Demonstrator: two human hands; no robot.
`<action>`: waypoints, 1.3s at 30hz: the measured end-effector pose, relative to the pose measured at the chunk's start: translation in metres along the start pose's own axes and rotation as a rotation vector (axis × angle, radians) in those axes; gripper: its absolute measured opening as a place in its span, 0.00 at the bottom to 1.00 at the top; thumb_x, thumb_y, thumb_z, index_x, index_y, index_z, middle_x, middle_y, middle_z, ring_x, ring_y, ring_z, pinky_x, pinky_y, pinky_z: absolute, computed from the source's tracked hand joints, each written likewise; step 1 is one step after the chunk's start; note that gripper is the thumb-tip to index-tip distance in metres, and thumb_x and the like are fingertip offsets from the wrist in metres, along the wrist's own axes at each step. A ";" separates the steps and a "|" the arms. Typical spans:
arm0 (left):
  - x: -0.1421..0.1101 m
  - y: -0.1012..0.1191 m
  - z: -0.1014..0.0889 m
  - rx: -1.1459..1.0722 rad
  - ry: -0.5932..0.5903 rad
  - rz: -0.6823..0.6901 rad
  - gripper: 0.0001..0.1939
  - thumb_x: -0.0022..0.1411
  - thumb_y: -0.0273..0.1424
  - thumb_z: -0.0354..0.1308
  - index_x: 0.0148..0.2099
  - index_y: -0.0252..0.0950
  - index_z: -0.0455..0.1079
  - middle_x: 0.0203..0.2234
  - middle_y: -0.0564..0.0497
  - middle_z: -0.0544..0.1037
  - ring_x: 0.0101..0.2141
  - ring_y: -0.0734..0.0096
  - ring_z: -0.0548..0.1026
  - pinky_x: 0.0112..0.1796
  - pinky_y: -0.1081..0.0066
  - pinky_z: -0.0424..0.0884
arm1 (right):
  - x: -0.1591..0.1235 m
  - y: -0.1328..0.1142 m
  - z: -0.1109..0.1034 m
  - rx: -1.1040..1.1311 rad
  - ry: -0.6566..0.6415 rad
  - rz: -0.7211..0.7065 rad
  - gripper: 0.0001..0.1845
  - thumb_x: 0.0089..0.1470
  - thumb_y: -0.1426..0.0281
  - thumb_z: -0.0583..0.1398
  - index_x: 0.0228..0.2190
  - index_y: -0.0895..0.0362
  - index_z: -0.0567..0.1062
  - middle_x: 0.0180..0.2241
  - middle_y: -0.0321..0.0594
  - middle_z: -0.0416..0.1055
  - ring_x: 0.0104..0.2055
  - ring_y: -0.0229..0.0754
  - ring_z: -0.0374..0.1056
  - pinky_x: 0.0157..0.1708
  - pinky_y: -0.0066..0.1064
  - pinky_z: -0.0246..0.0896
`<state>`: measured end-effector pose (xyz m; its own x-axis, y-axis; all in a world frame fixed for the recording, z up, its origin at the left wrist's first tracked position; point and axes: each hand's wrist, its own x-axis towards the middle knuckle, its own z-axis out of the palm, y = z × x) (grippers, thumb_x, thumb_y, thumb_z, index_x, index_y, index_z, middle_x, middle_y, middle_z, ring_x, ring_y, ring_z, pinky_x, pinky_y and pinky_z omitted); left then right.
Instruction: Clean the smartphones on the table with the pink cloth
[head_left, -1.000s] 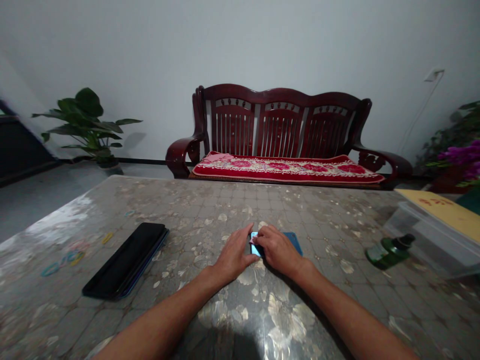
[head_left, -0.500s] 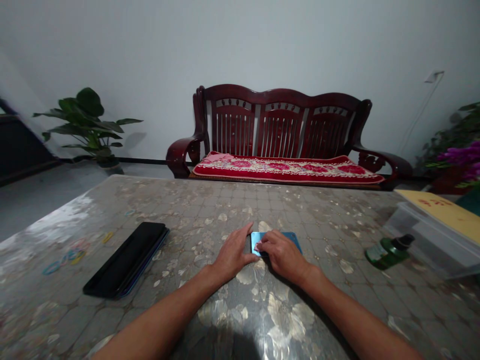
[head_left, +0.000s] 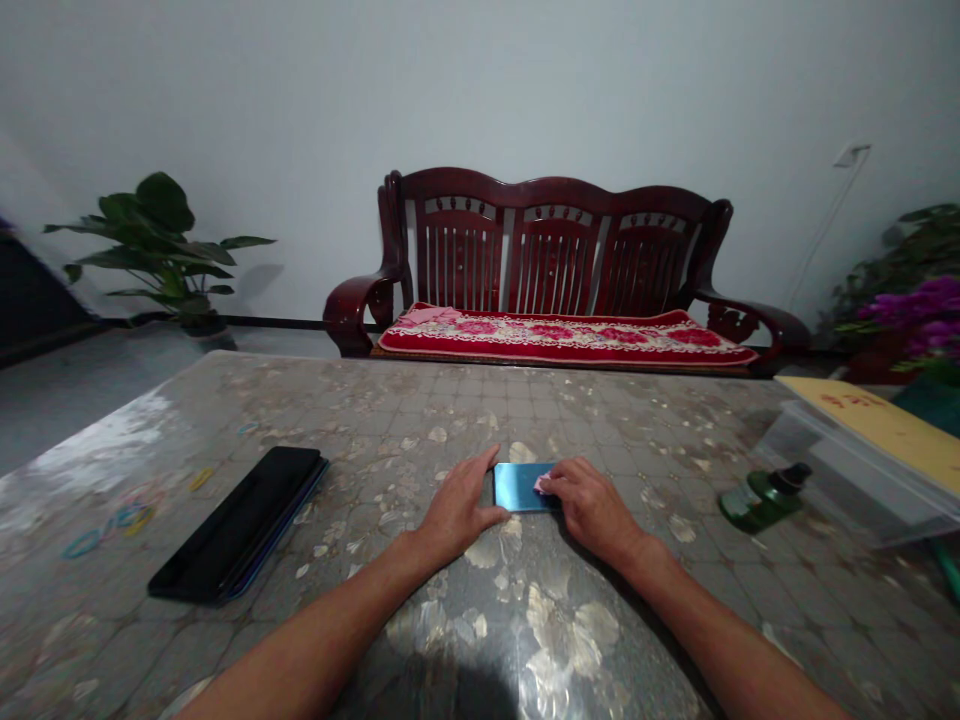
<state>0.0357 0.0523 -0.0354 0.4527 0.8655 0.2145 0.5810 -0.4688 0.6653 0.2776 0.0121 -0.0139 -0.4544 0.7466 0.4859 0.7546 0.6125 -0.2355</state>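
Observation:
A shiny blue phone (head_left: pixel 517 488) lies flat on the patterned table, its right end covered by my right hand. My left hand (head_left: pixel 457 503) steadies the phone's left end, thumb along the near edge and fingers at the far corner. Pinched in the fingers of my right hand (head_left: pixel 598 507) is a small crumpled pink cloth (head_left: pixel 541 484), pressed against the phone's upper surface.
Stacked dark phones (head_left: pixel 244 520) lie at the left, with coloured rubber bands (head_left: pixel 124 520) beyond them. To the right are a green bottle (head_left: pixel 761 498) and a clear plastic box (head_left: pixel 847 475) under a yellow sheet (head_left: pixel 874 410). A wooden bench (head_left: pixel 559 240) stands behind the table.
My right hand has slid the pink cloth rightward along the phone, uncovering more of its blue surface. My left hand stays at the phone's left end. The view has shifted slightly.

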 end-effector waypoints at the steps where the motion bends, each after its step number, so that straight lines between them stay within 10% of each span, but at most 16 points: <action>1: 0.000 0.000 0.000 0.003 0.000 0.001 0.46 0.52 0.29 0.70 0.69 0.38 0.54 0.59 0.39 0.70 0.60 0.48 0.67 0.59 0.49 0.63 | -0.001 0.000 0.000 0.008 0.004 -0.003 0.16 0.62 0.79 0.53 0.41 0.56 0.79 0.36 0.45 0.73 0.40 0.44 0.66 0.41 0.35 0.65; 16: -0.001 -0.004 0.001 0.054 -0.016 0.019 0.41 0.55 0.31 0.66 0.68 0.38 0.56 0.62 0.39 0.68 0.60 0.49 0.67 0.60 0.49 0.62 | -0.017 0.046 -0.010 0.009 0.119 0.133 0.20 0.57 0.84 0.51 0.38 0.55 0.80 0.35 0.43 0.72 0.40 0.44 0.66 0.42 0.35 0.65; 39: -0.002 -0.004 -0.004 0.267 -0.085 0.148 0.26 0.63 0.33 0.61 0.62 0.35 0.66 0.62 0.37 0.68 0.61 0.49 0.66 0.61 0.48 0.61 | -0.024 0.035 -0.015 0.042 0.142 0.055 0.22 0.49 0.86 0.53 0.35 0.54 0.80 0.33 0.41 0.73 0.38 0.43 0.68 0.39 0.33 0.66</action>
<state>0.0298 0.0531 -0.0352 0.5936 0.7721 0.2269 0.6570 -0.6278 0.4174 0.3222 0.0120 -0.0214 -0.3392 0.7368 0.5849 0.7544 0.5845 -0.2988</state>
